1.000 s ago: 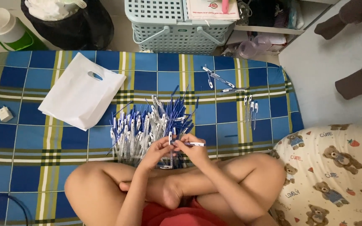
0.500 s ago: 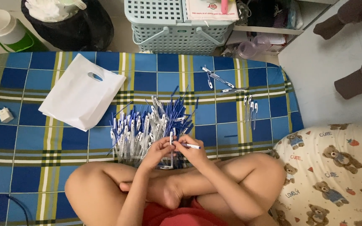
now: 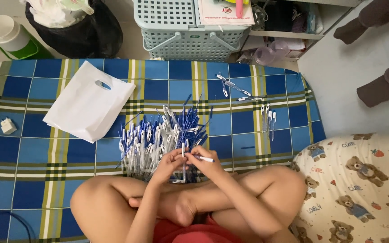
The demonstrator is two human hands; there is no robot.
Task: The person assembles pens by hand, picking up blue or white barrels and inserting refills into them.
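A white pen (image 3: 203, 158) is pinched in the right hand (image 3: 207, 163), its fingers closed round it, while the left hand (image 3: 169, 161) curls shut on an upright pen part (image 3: 183, 150), both over the pile of blue-and-white pens (image 3: 160, 137) near the plaid mat's (image 3: 32, 180) front edge. Beyond the mat's far edge, a grey basket (image 3: 181, 33) carries a paper packet (image 3: 226, 12) on its lid, and a black bin bag (image 3: 84, 33) holds white rubbish (image 3: 52, 11).

Blue plaid mat (image 3: 37, 148) covers the floor under the hands. Beyond it: grey basket (image 3: 190, 27), black bin bag (image 3: 86, 31), low shelf (image 3: 289, 27). Bear-print cushion (image 3: 361, 189) right. Pale floor (image 3: 338, 76) beside it.
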